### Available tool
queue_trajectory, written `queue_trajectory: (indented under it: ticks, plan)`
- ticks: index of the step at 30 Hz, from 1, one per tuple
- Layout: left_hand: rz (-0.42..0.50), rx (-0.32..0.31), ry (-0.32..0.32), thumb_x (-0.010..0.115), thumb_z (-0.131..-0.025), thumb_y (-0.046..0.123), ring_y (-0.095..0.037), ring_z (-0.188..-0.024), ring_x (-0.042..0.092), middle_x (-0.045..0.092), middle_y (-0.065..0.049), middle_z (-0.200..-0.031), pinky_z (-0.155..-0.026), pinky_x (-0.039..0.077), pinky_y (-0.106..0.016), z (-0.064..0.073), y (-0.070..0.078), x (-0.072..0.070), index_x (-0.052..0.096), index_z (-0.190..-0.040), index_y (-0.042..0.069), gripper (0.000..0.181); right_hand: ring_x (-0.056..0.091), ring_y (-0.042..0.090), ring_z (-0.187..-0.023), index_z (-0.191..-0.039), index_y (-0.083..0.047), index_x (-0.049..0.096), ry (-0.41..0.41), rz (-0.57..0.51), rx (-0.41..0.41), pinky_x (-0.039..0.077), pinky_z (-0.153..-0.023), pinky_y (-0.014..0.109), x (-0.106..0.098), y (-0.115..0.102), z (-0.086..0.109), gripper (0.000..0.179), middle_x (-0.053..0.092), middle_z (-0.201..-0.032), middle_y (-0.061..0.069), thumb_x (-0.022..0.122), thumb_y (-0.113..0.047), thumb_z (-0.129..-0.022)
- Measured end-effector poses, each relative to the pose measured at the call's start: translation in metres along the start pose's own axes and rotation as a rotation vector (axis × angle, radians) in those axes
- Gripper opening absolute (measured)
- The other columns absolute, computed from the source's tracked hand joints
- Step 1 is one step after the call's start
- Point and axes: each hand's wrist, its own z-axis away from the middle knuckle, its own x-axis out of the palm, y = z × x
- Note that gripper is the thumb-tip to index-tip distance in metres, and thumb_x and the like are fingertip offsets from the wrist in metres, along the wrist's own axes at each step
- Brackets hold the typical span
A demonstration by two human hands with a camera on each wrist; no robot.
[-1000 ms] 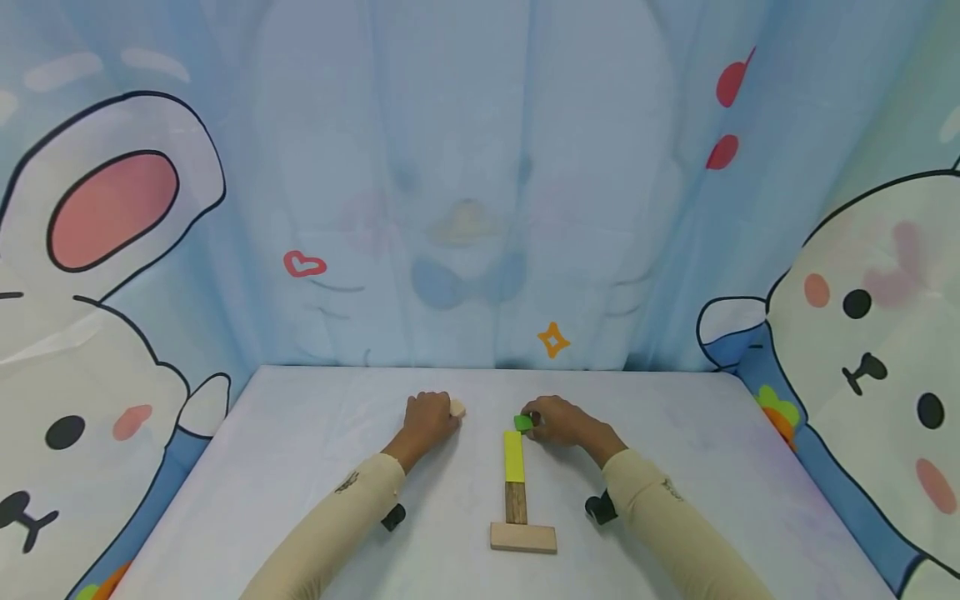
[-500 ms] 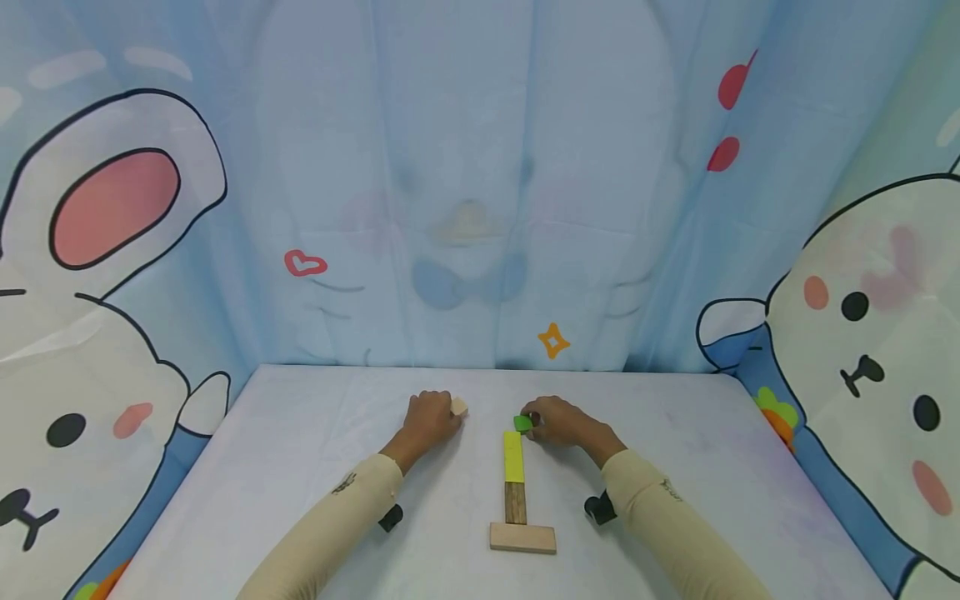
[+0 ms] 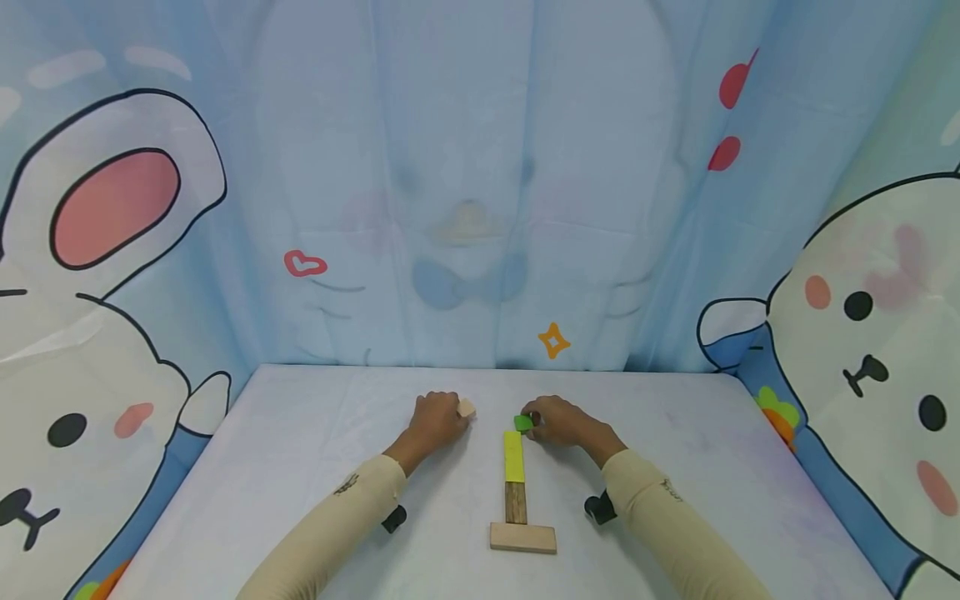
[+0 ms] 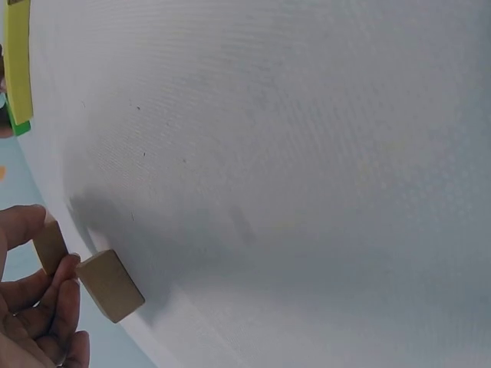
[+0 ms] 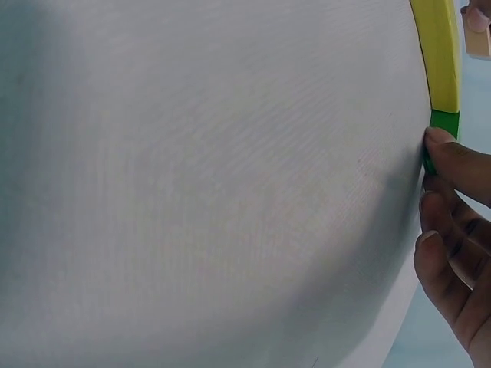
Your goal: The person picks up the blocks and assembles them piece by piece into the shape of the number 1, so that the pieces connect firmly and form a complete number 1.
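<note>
My left hand (image 3: 438, 419) pinches a plain wooden block (image 4: 50, 247) between thumb and fingers, left of the row of blocks. A second wooden block (image 4: 111, 285) is beside its fingertips in the left wrist view; whether it is held or lies on the table I cannot tell. My right hand (image 3: 558, 420) pinches a green block (image 3: 522, 423) at the far end of a yellow block (image 3: 513, 457). Nearer me, a brown wood-grain block (image 3: 516, 503) meets the yellow one in line. Crosswise at the near end lies a light wooden block (image 3: 522, 537).
A white cloth (image 3: 645, 517) covers the table. Behind it hangs a blue curtain (image 3: 465, 125) printed with cartoon animals. Small black devices (image 3: 600, 507) are worn at both wrists.
My left hand has shifted slightly right with its wooden block, toward the row. The right hand stays at the green block, and the laid blocks have not moved.
</note>
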Motion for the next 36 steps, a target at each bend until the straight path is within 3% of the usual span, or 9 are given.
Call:
queue_trajectory:
  ticks: [15, 23, 36]
  plan:
    - [-0.001, 0.018, 0.000, 0.074, -0.090, 0.021, -0.016, -0.066, 0.054, 0.071, -0.007, -0.078, -0.073, 0.046, -0.040, 0.003, 0.004, -0.003, 0.072, -0.090, 0.001, 0.020, 0.059, 0.017, -0.097, -0.123, -0.005, 0.068, -0.005, 0.017, -0.008, 0.050, -0.093, 0.042, -0.001, -0.001, 0.001, 0.036, 0.067, -0.100, 0.000, 0.076, -0.016, -0.089]
    - [0.017, 0.028, -0.038, 0.074, -0.091, 0.024, -0.013, -0.063, 0.047, 0.068, -0.005, -0.076, -0.067, 0.043, -0.032, 0.001, 0.008, -0.002, 0.072, -0.095, -0.001, 0.025, 0.058, 0.017, -0.097, -0.123, -0.006, 0.068, -0.007, 0.010, 0.005, 0.050, -0.093, 0.042, -0.001, -0.001, 0.001, 0.036, 0.066, -0.100, 0.001, 0.076, -0.017, -0.089]
    - [0.076, 0.004, -0.094, 0.073, -0.091, 0.023, -0.013, -0.066, 0.048, 0.065, -0.003, -0.077, -0.064, 0.040, -0.027, 0.000, 0.016, 0.004, 0.071, -0.102, 0.000, 0.026, 0.057, 0.016, -0.096, -0.125, -0.008, 0.067, -0.016, 0.001, 0.023, 0.050, -0.094, 0.041, 0.001, 0.001, -0.002, 0.037, 0.065, -0.100, 0.000, 0.076, -0.018, -0.090]
